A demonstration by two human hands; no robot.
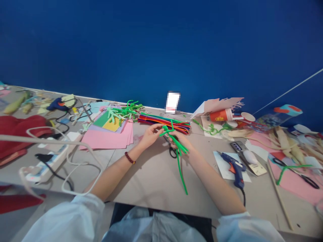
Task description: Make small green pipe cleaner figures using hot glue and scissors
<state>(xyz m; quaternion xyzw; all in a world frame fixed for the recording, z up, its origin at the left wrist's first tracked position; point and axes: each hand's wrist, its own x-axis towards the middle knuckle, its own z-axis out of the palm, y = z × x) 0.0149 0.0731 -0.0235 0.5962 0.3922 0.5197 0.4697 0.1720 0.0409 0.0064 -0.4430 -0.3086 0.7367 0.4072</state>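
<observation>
Both of my hands are raised over the tabletop, pinching a twisted green pipe cleaner (174, 140) between them. My left hand (150, 135) holds its looped end, and my right hand (180, 141) grips the thicker strands. One long green strand hangs down past my right wrist towards the table. Just below my hands lies a pair of black-handled scissors (173, 152), partly hidden by my right hand. A bundle of multicoloured pipe cleaners (164, 122) lies flat just beyond my fingers.
Pink craft paper (106, 141) and other coloured sheets lie to the left, with green pipe-cleaner shapes (126, 111) behind them. A blue hot glue gun (234, 168) rests to the right. A power strip (47, 164) and cables lie at the left. A blue wall (161, 43) bounds the far edge.
</observation>
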